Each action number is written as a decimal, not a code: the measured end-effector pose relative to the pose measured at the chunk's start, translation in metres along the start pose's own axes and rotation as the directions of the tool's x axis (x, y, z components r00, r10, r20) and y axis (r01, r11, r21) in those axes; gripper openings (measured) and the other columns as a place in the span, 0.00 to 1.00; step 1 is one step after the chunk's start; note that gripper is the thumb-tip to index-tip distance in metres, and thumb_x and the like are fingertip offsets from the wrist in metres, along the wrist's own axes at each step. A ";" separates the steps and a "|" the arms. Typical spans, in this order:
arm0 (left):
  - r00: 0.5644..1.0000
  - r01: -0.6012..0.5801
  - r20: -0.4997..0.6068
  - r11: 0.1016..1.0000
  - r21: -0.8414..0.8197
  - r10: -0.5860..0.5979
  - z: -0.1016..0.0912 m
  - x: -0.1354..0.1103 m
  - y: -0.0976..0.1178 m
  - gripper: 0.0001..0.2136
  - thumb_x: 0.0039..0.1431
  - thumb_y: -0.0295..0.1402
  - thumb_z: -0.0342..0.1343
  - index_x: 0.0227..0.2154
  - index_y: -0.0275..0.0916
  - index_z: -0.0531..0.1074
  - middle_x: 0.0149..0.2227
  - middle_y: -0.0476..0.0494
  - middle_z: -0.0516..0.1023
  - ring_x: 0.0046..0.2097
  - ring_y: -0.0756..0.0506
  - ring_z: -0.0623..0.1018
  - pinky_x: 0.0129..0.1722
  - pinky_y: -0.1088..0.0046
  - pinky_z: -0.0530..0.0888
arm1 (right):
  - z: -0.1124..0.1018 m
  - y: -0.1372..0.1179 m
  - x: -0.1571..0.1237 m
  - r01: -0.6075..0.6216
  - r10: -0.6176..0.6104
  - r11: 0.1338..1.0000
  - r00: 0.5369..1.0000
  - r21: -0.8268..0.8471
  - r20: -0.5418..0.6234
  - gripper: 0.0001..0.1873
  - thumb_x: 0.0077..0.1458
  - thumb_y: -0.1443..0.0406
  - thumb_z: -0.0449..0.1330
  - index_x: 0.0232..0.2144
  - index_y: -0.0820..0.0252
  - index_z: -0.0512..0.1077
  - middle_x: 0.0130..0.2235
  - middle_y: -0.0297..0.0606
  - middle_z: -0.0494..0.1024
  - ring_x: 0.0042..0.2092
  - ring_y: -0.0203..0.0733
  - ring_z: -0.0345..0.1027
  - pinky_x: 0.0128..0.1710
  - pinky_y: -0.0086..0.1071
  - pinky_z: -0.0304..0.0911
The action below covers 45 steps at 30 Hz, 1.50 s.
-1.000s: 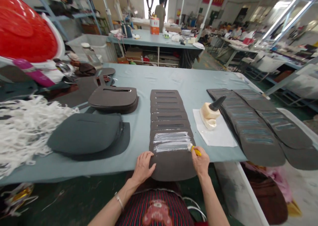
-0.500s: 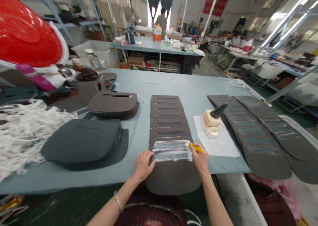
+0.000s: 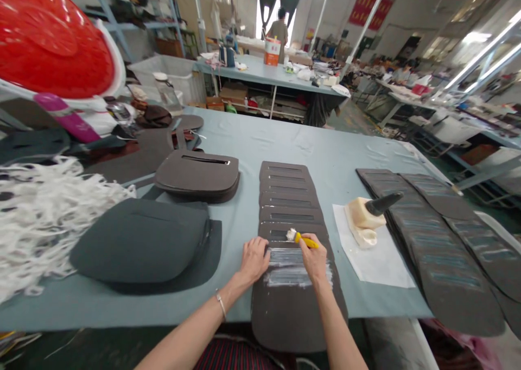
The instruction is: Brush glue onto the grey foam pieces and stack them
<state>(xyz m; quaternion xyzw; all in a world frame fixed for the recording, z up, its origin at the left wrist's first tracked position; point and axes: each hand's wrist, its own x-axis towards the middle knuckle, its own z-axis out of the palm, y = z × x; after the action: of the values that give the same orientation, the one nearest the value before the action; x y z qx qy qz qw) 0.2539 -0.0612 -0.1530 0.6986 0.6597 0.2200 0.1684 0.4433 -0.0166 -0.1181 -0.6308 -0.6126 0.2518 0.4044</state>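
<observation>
My right hand (image 3: 313,256) is closed around the yellow handle of a glue brush (image 3: 306,241), whose white-coated bristles are over a slot in one of the overlapping dark grey panels (image 3: 297,316). White wet streaks (image 3: 295,267) cover the area around the slot of the nearest panel. My left hand (image 3: 255,259) rests on the left edge of the panel row, fingers bent and a little apart, holding nothing. To the right, a cream bottle (image 3: 362,214) with a black tapered nozzle sits on a white sheet (image 3: 374,267).
Slotted panels with streaks (image 3: 439,250) lie in overlapping rows at the right. Dark pieces are stacked at the left, brown (image 3: 195,177) and grey-green (image 3: 142,240), beside a heap of white strips (image 3: 49,212). A person (image 3: 279,31) stands beyond the far table (image 3: 252,72).
My right hand has moved the brush away from the nearest panel to the slot of the panel behind it. My left hand has shifted up along the edge. The camera view has turned slightly.
</observation>
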 end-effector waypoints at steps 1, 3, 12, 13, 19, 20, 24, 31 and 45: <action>1.000 -0.001 -0.020 1.000 0.008 0.001 -0.002 0.008 -0.004 0.11 0.55 0.30 0.50 0.42 0.41 0.65 0.44 0.44 0.69 0.48 0.43 0.66 0.49 0.62 0.61 | 0.018 -0.012 0.001 0.027 -0.028 0.999 0.999 0.027 0.037 0.16 0.53 0.53 0.53 0.31 0.60 0.71 0.28 0.35 0.73 0.27 0.36 0.63 0.29 0.28 0.58; 0.999 -0.020 -0.025 0.999 0.026 0.021 -0.004 0.021 -0.012 0.13 0.54 0.29 0.52 0.43 0.41 0.64 0.46 0.43 0.68 0.50 0.42 0.66 0.50 0.61 0.61 | 0.045 -0.028 0.002 0.102 -0.106 0.994 0.987 0.037 0.121 0.14 0.53 0.55 0.53 0.31 0.59 0.72 0.30 0.35 0.74 0.30 0.37 0.65 0.32 0.28 0.59; 0.998 -0.053 -0.032 0.997 0.052 0.055 -0.003 0.026 -0.023 0.12 0.56 0.31 0.50 0.43 0.40 0.65 0.46 0.41 0.68 0.50 0.40 0.66 0.51 0.58 0.60 | -0.041 0.058 0.054 -0.152 0.137 0.950 0.988 -0.271 -0.073 0.13 0.48 0.56 0.54 0.30 0.59 0.72 0.26 0.35 0.73 0.27 0.39 0.64 0.29 0.29 0.58; 0.998 -0.052 -0.032 0.997 0.053 0.054 -0.004 0.026 -0.022 0.12 0.56 0.31 0.50 0.43 0.39 0.66 0.45 0.41 0.68 0.50 0.40 0.65 0.51 0.58 0.60 | -0.048 0.060 0.057 -0.174 0.143 0.931 0.982 -0.322 -0.120 0.14 0.49 0.56 0.54 0.30 0.59 0.73 0.25 0.35 0.73 0.27 0.39 0.64 0.29 0.30 0.57; 0.999 -0.046 -0.021 0.997 0.058 0.047 -0.007 0.029 -0.022 0.11 0.55 0.30 0.51 0.42 0.40 0.66 0.44 0.41 0.69 0.49 0.40 0.66 0.50 0.59 0.61 | 0.016 -0.001 0.028 0.131 -0.117 0.968 0.990 -0.213 0.077 0.13 0.54 0.58 0.51 0.31 0.59 0.72 0.31 0.38 0.75 0.31 0.38 0.66 0.33 0.29 0.59; 0.999 -0.048 -0.019 0.997 0.057 0.049 -0.007 0.029 -0.022 0.11 0.55 0.30 0.50 0.42 0.40 0.66 0.44 0.41 0.69 0.49 0.40 0.66 0.50 0.59 0.61 | 0.027 -0.008 0.022 0.179 -0.154 0.971 0.975 -0.161 0.158 0.12 0.54 0.59 0.51 0.31 0.58 0.72 0.32 0.38 0.75 0.32 0.38 0.67 0.35 0.29 0.59; 0.998 -0.059 -0.016 0.997 0.049 0.060 -0.007 0.031 -0.025 0.11 0.56 0.30 0.50 0.43 0.40 0.66 0.44 0.42 0.69 0.49 0.40 0.66 0.50 0.60 0.61 | 0.012 0.013 0.027 0.051 -0.034 0.983 0.994 -0.174 0.102 0.12 0.51 0.59 0.53 0.30 0.58 0.72 0.29 0.36 0.75 0.31 0.39 0.66 0.33 0.29 0.59; 0.999 -0.049 -0.012 0.999 0.006 0.049 -0.006 0.033 -0.026 0.11 0.56 0.30 0.49 0.42 0.39 0.67 0.44 0.41 0.70 0.49 0.40 0.66 0.50 0.60 0.61 | -0.057 0.062 0.060 -0.188 0.138 0.910 0.978 -0.370 -0.157 0.14 0.45 0.57 0.52 0.26 0.59 0.72 0.21 0.33 0.71 0.24 0.38 0.63 0.27 0.30 0.56; 0.960 0.250 0.195 0.929 -0.273 -0.201 -0.012 0.037 -0.085 0.16 0.57 0.48 0.40 0.23 0.42 0.58 0.22 0.54 0.63 0.27 0.49 0.66 0.30 0.74 0.65 | -0.190 0.110 0.099 -0.580 0.436 0.813 0.546 0.052 -0.716 0.15 0.40 0.60 0.55 0.25 0.68 0.74 0.20 0.46 0.75 0.23 0.46 0.71 0.21 0.31 0.63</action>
<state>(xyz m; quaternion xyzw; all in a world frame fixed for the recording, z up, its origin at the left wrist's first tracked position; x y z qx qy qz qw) 0.1761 -0.0186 -0.1841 0.6006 0.6796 0.2368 0.3484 0.6725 0.0498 -0.0866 -0.8631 -0.2233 0.0406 0.4512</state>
